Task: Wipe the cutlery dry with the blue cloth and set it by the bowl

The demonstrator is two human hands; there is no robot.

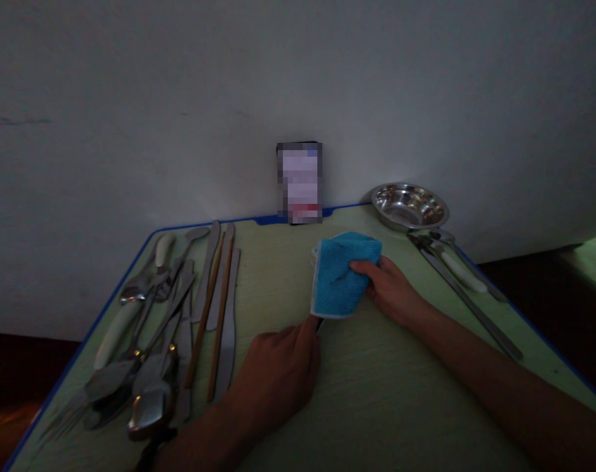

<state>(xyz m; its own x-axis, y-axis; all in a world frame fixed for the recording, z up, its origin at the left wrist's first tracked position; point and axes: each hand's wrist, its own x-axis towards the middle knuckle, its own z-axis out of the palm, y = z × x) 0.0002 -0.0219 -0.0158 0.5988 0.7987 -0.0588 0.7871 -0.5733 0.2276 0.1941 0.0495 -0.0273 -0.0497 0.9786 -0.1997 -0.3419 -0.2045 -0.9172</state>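
A folded blue cloth (341,282) with a pale edge is pinched in my right hand (391,292), thumb on top. My left hand (285,367) is closed at the cloth's lower left corner. It grips a thin metal utensil (320,324), of which only a short piece shows between fist and cloth. The rest is covered by the cloth and my fingers, so its kind is hidden. Both hands are over the middle of the table (278,262).
Several knives, spoons, forks and a pair of wooden chopsticks (223,314) lie on the left. A steel bowl (408,210) stands at the back right, with a few utensils (475,308) before it. A phone (300,183) leans on the wall behind.
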